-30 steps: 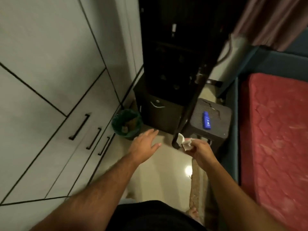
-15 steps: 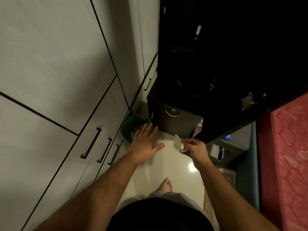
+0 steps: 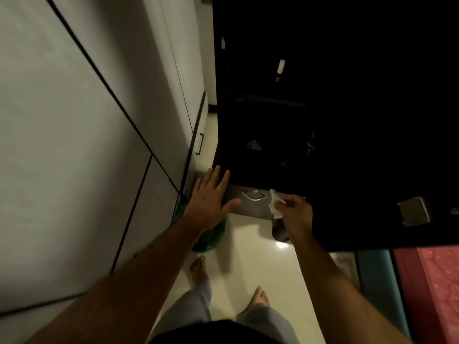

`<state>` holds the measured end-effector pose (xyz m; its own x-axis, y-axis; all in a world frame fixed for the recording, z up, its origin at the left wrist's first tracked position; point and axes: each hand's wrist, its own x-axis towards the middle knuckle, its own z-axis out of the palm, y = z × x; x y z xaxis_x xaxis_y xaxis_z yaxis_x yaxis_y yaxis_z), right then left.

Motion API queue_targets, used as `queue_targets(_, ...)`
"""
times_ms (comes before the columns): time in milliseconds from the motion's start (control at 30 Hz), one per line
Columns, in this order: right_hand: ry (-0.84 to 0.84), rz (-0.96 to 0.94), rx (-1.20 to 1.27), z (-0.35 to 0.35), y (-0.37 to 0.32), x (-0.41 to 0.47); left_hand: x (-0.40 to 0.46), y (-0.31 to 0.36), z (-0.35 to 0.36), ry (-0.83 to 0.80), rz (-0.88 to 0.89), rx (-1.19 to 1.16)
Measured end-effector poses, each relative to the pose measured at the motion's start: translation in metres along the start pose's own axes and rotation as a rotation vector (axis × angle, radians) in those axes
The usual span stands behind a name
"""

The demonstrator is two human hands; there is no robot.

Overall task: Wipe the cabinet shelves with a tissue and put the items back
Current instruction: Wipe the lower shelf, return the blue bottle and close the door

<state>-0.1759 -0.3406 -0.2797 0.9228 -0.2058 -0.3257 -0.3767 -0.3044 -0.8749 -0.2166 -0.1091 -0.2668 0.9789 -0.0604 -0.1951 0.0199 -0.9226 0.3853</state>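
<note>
The dark cabinet (image 3: pixel 335 100) fills the upper right, its shelves almost black inside. A pale tube-like item (image 3: pixel 281 66) stands on an upper shelf, and dim small items (image 3: pixel 253 144) lie on a lower one. My right hand (image 3: pixel 295 211) pinches a crumpled white tissue (image 3: pixel 275 204) in front of the cabinet's bottom drawer (image 3: pixel 250 207), near its metal handle (image 3: pixel 253 195). My left hand (image 3: pixel 211 197) reaches forward with fingers spread and straight, its tips at the cabinet's lower left corner.
A white wardrobe (image 3: pixel 87 120) with black handles runs along the left. A green waste bin (image 3: pixel 211 240) sits on the floor under my left wrist. The open dark cabinet door (image 3: pixel 397 219) hangs at the right, with a red mattress (image 3: pixel 439 289) beyond. My bare feet stand on pale tiles.
I have stepped closer and the view tilted down. Both hands moved forward toward the cabinet's base; the stool with the blue item is out of view.
</note>
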Motion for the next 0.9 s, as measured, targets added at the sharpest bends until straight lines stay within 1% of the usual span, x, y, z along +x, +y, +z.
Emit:
queue_targets(100, 0.058, 0.015, -0.028, 0.021, -0.001, 0.014, 0.031, -0.023, -0.011, -0.024, 0.045, 0.026)
queue_targets(200, 0.119, -0.013, -0.126, 0.044, -0.003, 0.038, 0.060, -0.041, -0.008, -0.055, 0.069, 0.033)
queue_targets(267, 0.120, -0.034, -0.176, 0.053, -0.004, 0.057, 0.079, -0.047, -0.001, -0.067, 0.087, 0.012)
queue_targets(367, 0.116, -0.070, -0.288, 0.066, -0.002, 0.096, 0.110, -0.056, 0.017, -0.061, 0.100, -0.043)
queue_targets(433, 0.144, -0.110, -0.330, 0.070, 0.001, 0.115, 0.123, -0.060, 0.030, -0.052, 0.107, -0.045)
queue_targets(567, 0.165, -0.182, -0.428, 0.076, 0.026, 0.151, 0.146, -0.069, 0.057, -0.007, 0.101, -0.072)
queue_targets(700, 0.203, -0.250, -0.372, 0.086, 0.037, 0.181, 0.168, -0.080, 0.061, 0.096, 0.096, -0.119)
queue_targets(900, 0.203, -0.391, -0.153, 0.097, 0.015, 0.209, 0.182, -0.088, 0.037, 0.241, 0.109, -0.043)
